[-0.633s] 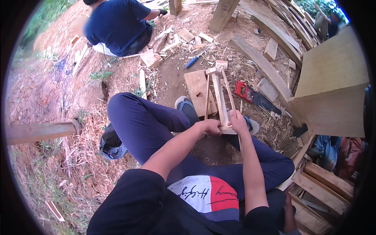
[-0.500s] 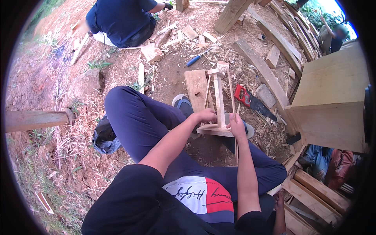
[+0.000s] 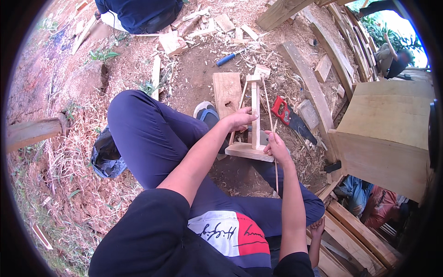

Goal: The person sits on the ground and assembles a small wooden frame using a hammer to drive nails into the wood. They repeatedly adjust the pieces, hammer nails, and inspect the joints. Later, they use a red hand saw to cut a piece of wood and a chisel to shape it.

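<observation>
Between my legs stands a small wooden frame: a flat base board (image 3: 244,151), an upright post (image 3: 255,131) and a small block (image 3: 253,79) on top. Thin wooden strips slope down either side from near the block. My left hand (image 3: 241,119) is closed around the post about halfway up, its fingers partly behind it. Near the base's right end, my right hand (image 3: 277,147) pinches a thin wooden strip (image 3: 276,173), whose lower part hangs below the hand. The far side of the base is hidden.
A red-handled saw (image 3: 294,120) lies right of the frame. Beyond are a holed plank (image 3: 226,94), a blue-handled tool (image 3: 227,59) and wood scraps. A large wooden box (image 3: 380,152) stands at right. Another person's hand (image 3: 317,227) is beside my right knee; a seated person (image 3: 143,14) is ahead.
My left hand has moved up from near the base to the middle of the post. The frame has turned slightly upright in view. My right hand stays by the base's right end.
</observation>
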{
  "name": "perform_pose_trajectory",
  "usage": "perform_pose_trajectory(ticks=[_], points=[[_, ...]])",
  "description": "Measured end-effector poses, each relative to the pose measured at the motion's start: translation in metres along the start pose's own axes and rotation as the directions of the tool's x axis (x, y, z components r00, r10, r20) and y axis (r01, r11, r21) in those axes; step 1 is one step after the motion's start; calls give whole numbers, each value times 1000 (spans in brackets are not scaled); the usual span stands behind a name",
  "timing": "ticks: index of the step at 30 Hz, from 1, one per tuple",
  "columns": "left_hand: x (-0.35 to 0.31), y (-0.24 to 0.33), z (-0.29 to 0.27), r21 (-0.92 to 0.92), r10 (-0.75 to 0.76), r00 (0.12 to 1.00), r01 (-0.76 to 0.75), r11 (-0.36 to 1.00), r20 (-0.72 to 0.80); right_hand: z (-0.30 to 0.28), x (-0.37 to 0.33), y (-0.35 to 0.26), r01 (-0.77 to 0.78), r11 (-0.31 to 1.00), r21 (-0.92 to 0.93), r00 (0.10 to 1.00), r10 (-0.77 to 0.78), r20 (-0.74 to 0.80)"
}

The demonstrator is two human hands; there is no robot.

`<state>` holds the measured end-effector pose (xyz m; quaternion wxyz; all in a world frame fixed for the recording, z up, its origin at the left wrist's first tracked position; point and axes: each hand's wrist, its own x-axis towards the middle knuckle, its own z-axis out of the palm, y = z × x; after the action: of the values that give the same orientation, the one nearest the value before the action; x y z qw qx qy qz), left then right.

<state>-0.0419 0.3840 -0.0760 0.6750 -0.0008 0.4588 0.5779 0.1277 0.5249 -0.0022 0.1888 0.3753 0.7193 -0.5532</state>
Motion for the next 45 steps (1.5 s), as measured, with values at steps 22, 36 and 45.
perform_pose_trajectory(ticks=[22, 36, 45], points=[[-2, 5, -3, 27, -34, 999, 34, 999, -8, -36, 53, 6, 215, 973, -88, 968, -224, -109], [2, 0, 5, 42, -12, 1000, 13, 999, -18, -6, 70, 34, 227, 954, -196, 908, -280, -311], [12, -1, 19, 49, 133, 975, -127, 991, -179, -7, 44, -17, -12, 983, 184, 987, 41, -155]])
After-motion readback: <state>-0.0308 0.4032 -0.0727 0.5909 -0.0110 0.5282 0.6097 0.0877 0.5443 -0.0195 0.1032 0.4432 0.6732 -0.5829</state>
